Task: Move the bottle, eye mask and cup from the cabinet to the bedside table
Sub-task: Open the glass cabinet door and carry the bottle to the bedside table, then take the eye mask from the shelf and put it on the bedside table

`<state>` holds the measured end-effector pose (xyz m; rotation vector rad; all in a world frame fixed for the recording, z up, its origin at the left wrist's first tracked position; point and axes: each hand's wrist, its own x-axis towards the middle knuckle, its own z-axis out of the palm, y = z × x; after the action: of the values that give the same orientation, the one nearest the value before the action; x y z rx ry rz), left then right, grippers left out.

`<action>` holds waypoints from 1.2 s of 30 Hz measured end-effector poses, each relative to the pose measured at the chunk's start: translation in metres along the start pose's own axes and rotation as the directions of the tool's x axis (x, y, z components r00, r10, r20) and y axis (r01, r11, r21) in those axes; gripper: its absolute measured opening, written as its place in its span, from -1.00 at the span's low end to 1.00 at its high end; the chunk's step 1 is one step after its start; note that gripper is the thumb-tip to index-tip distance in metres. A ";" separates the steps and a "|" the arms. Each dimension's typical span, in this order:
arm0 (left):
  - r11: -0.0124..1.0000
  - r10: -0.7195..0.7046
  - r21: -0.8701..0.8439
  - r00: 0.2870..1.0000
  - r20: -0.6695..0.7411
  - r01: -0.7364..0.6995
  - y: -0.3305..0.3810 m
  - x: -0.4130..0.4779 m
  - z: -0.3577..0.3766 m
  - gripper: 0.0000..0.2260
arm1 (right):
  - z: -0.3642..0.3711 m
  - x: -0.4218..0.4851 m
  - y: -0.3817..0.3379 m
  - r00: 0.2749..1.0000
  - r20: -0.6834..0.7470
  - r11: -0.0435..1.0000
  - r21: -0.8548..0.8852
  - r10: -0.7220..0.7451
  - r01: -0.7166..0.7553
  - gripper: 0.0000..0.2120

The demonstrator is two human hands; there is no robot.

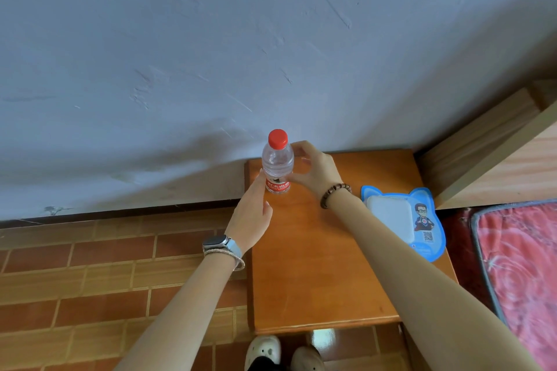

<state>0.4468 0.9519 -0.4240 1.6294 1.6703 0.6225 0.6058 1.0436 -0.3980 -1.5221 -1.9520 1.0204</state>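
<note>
The pale wall (211, 39) is filling the upper view, and a brick-patterned floor (90, 280) is running along the left. The wooden bedside table (316, 265) is sitting in the corner against that wall, with a red mattress (518, 265) lying just beside its right edge. A blue cat-shaped packet (404, 220) is lying flat along the table's right edge; it may be holding the eye mask, though that is a guess.

The bottle (277, 166) is standing upright near the table's far left corner, its red cap (278, 138) on. The left hand (251, 214) is resting straight fingers against the label's left side, gripping nothing. The right hand (316, 172) is curving round the right side, thumb and forefinger tips meeting the plastic.

The bottle is looking delivered, pending release. No cup is showing, and the cabinet is out of view, so the cup is likely remaining.
</note>
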 end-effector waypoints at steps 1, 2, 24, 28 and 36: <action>1.000 -0.001 0.009 1.000 0.006 0.001 0.000 0.001 -0.001 -0.38 | 0.001 0.000 0.000 1.000 -0.006 1.000 -0.007 0.003 -0.003 -0.50; 1.000 -0.002 0.023 1.000 0.011 0.002 -0.001 0.001 -0.003 -0.38 | 0.002 -0.001 0.000 1.000 -0.011 1.000 -0.015 0.006 -0.006 -0.49; 0.917 -0.031 0.397 0.999 -0.025 0.039 0.136 -0.095 -0.105 -0.78 | -0.102 -0.141 -0.112 0.969 -0.032 0.947 -0.207 0.246 -0.247 -0.85; 0.886 0.056 0.462 0.998 -0.020 -0.040 0.167 -0.128 -0.127 -0.81 | -0.124 -0.189 -0.139 0.972 -0.036 0.930 -0.285 0.233 -0.234 -0.87; 0.815 0.200 0.526 0.969 0.142 -0.245 0.212 -0.154 -0.122 -0.81 | -0.158 -0.280 -0.142 0.910 -0.157 0.874 -0.256 0.383 -0.412 -0.87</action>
<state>0.4828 0.8356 -0.1625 2.2455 1.7013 0.1830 0.7137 0.8030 -0.1657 -2.1620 -1.8105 0.8153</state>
